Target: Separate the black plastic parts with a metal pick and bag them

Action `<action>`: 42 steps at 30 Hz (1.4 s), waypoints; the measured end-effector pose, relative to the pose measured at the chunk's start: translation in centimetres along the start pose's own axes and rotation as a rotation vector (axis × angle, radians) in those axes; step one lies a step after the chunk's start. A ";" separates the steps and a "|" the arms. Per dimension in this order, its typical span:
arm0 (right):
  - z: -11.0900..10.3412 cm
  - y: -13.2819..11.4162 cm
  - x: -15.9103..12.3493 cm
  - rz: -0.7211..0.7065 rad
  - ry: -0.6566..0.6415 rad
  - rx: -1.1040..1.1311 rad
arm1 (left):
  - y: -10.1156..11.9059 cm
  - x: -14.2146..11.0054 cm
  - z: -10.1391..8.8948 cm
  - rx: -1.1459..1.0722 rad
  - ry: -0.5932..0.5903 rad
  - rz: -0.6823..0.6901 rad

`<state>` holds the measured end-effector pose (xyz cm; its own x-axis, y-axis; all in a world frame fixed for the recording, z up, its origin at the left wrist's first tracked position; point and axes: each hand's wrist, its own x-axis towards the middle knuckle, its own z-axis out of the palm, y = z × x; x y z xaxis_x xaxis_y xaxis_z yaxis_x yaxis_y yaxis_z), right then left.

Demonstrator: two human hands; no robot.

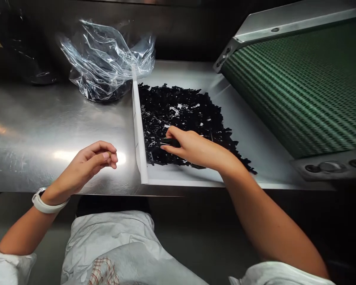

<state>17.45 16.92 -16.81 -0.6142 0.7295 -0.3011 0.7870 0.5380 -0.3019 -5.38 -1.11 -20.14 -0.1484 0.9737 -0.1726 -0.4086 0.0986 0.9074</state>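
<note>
2 bare hands work over a stainless steel tabletop (47, 130), with a green perforated conveyor belt (296, 83) slanting along its right side. A broad pile of small black plastic parts (180, 111) spreads across the steel, bounded on its left by an upright white divider strip (138, 130). Beyond the strip's far end sits a crumpled clear plastic bag (106, 59) with something dark at its base.

The right hand (195, 148) is the nearer of the 2 to the pile: it lies over the pile's lower part, fingers pointing left toward the strip, pinching a black piece (169, 141) between thumb and fingers. The left hand (90, 164) hovers on the other side of the strip, which stands between it and the pile. It is curled closed around a tiny tan bit (109, 154) at the fingertips. A white wristband (46, 204) circles that wrist.
</note>
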 end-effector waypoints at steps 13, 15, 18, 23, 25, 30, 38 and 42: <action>-0.9 0.0 0.6 -0.198 0.033 0.095 | 0.5 1.6 0.3 0.119 -0.030 -0.119; -1.0 0.0 0.7 -0.230 0.048 0.090 | 0.5 2.1 0.7 0.137 -0.070 -0.111; -0.9 0.1 0.8 -0.281 0.092 0.087 | 0.7 2.9 1.2 0.186 -0.150 -0.085; -1.3 -1.2 0.3 -0.428 0.117 0.116 | 1.4 5.2 2.4 0.399 -0.224 0.079; -1.6 -2.0 0.2 -0.481 0.121 0.130 | 1.7 6.2 3.0 0.490 -0.255 0.145; -2.1 -3.0 0.4 -0.502 0.074 0.183 | 2.2 7.7 3.9 0.645 -0.355 0.113; -2.1 -2.2 0.1 -0.382 0.007 0.163 | 2.5 8.2 2.9 0.536 -0.330 0.051; -1.8 -1.0 0.0 -0.328 0.037 0.115 | 2.4 8.0 2.0 0.313 -0.264 -0.092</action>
<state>16.76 17.10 -14.87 -0.8293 0.5413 -0.1390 0.5349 0.6967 -0.4781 -5.73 7.36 -18.57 0.1285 0.9731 -0.1910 -0.1102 0.2055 0.9724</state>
